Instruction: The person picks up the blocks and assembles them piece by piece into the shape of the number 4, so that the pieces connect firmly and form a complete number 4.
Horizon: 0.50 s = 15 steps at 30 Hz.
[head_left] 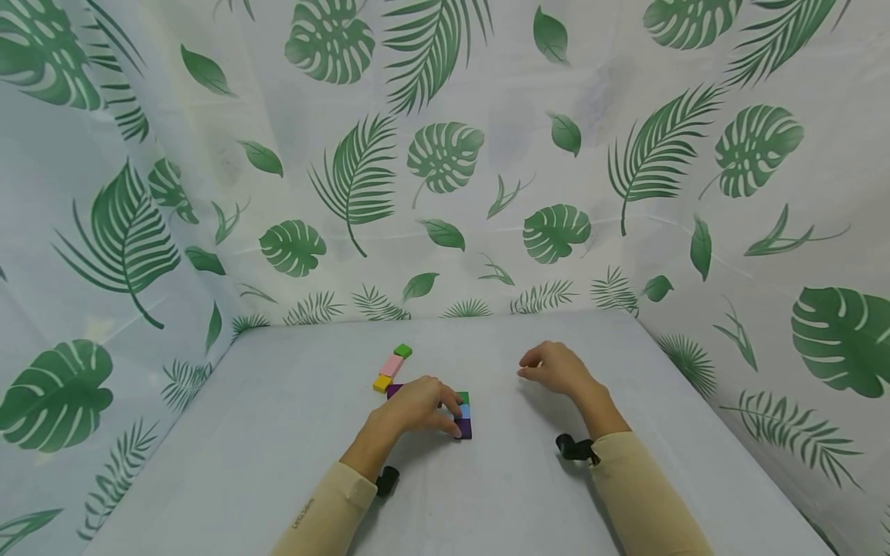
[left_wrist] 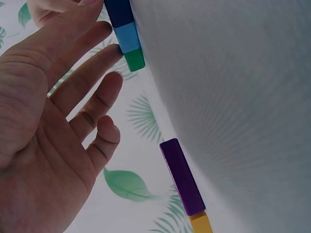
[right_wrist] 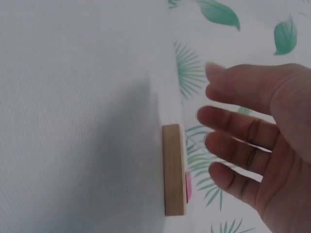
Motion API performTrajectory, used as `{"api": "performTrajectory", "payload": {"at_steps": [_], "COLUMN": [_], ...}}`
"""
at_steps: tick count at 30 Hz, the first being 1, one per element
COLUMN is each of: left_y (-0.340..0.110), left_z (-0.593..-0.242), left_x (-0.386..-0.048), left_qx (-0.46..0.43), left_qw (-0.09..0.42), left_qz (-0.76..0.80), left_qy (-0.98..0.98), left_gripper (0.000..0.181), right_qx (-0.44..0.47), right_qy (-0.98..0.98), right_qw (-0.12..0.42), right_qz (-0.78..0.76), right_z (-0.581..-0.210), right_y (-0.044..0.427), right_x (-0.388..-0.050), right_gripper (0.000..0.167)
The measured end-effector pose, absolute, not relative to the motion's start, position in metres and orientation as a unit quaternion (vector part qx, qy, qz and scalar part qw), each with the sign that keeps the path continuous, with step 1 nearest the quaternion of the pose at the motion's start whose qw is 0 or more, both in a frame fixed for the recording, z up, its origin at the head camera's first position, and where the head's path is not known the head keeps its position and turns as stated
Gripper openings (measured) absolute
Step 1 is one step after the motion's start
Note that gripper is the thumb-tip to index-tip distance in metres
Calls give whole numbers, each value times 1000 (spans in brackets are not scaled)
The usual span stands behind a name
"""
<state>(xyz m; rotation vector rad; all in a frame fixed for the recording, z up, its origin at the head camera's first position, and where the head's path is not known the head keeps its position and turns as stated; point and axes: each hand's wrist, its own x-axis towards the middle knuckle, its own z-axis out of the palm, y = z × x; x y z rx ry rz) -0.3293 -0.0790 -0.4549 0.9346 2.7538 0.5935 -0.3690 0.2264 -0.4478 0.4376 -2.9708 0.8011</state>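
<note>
My left hand (head_left: 417,405) reaches over a short row of blocks, its fingertips touching the row's left side. In that row a dark blue block (left_wrist: 118,12), a light blue block (left_wrist: 128,38) and a green block (left_wrist: 135,59) stand end to end. My right hand (head_left: 556,369) hovers to the right, apart from the blocks, fingers loosely bent and holding nothing. In the right wrist view its fingers (right_wrist: 238,127) are spread before a bare wooden side (right_wrist: 173,170) of the blocks. Part of the purple block (left_wrist: 182,177) is hidden behind my left hand in the head view.
A second line of blocks runs away behind the left hand: a yellow block (head_left: 382,383), a pink block (head_left: 392,365) and a bright green block (head_left: 402,350). They lie on a white tabletop (head_left: 278,432). A leaf-patterned cloth (head_left: 487,232) surrounds the table's back and sides.
</note>
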Motion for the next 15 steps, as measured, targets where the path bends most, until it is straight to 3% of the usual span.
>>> {"api": "performTrajectory", "payload": {"at_steps": [15], "left_y": [-80], "left_z": [-456], "left_x": [-331], "left_qx": [315], "left_qw": [92], "left_qz": [201], "left_qy": [923], "left_gripper": [26], "right_qx": [72], "right_qy": [-971], "right_qw": [8], "right_qz": [226], "right_z": [-454], "right_y": [248], "right_x": [-372], "right_gripper": [36]}}
